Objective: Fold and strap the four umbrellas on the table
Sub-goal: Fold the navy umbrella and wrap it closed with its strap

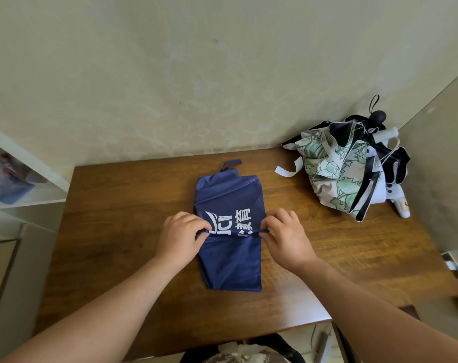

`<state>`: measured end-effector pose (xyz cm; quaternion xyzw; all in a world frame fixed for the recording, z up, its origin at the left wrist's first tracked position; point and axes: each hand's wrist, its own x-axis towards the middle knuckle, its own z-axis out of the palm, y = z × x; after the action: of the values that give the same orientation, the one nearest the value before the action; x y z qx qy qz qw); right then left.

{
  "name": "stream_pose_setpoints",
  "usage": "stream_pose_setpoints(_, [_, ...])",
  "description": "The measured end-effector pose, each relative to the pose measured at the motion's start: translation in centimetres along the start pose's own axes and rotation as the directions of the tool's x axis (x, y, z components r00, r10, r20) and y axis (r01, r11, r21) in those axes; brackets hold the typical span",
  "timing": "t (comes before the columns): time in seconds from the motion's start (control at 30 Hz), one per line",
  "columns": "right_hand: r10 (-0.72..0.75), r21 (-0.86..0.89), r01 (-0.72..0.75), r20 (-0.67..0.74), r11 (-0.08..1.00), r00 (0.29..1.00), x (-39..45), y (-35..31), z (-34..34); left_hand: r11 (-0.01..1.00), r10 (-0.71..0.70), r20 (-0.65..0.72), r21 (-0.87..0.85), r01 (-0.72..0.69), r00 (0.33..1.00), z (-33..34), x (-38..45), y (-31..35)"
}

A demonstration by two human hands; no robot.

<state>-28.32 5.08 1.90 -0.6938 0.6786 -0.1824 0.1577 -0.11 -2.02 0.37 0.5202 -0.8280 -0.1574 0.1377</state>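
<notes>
One blue umbrella (229, 242) at frame centre, flat on tabletop (117, 218). One heap of unfolded umbrellas (348, 169) at right of frame; exact count in heap unclear: one floral green-and-white canopy, black fabric, white fabric. Three handles visible in heap: one black, two white. Two hands: left hand (182, 235), right hand (288, 238). One tabletop.

Smooth navy cloth umbrella (229, 231) (slight sheen), wood-grain table (314, 231), perhaps laminate, floral fabric umbrella (332, 174)
</notes>
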Motion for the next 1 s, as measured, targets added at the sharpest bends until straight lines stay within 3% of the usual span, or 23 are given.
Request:
stream_pose_setpoints(0.17, [-0.133,-0.277,0.182,0.188,0.943,0.973,-1.9,-0.8,-0.2,0.997,0.070,0.061,0.017,-0.072,0.996,0.4,-1.5,-0.4])
stream_pose_setpoints(0.3, [-0.143,-0.363,0.241,0.276,0.900,0.950,-1.5,-2.3,1.9,0.996,0.092,0.058,0.012,-0.093,0.994,0.8,-2.6,-0.6])
stream_pose_setpoints(0.57, [-0.096,-0.411,0.180,0.217,0.894,0.972,-0.6,-3.7,3.1,0.998,0.033,-0.039,-0.058,-0.036,0.999,0.5,-2.9,-0.1])
stream_pose_setpoints(0.77, [-0.127,-0.414,0.121,0.012,0.902,0.992,-0.1,-1.5,3.9,0.998,-0.034,-0.074,-0.059,0.030,0.997,0.2,-2.4,-0.7])
stream_pose_setpoints(0.9, [-0.207,-0.344,0.166,-0.084,0.924,0.975,-0.2,0.2,2.5,0.997,0.076,-0.001,0.016,-0.076,0.997,0.1,-2.4,-1.3])
stream_pose_setpoints(1.0, [-0.285,-0.341,0.266,-0.005,0.902,0.959,-1.0,0.9,2.3,0.977,0.185,0.079,0.093,-0.192,0.980,0.4,-2.8,-1.0])
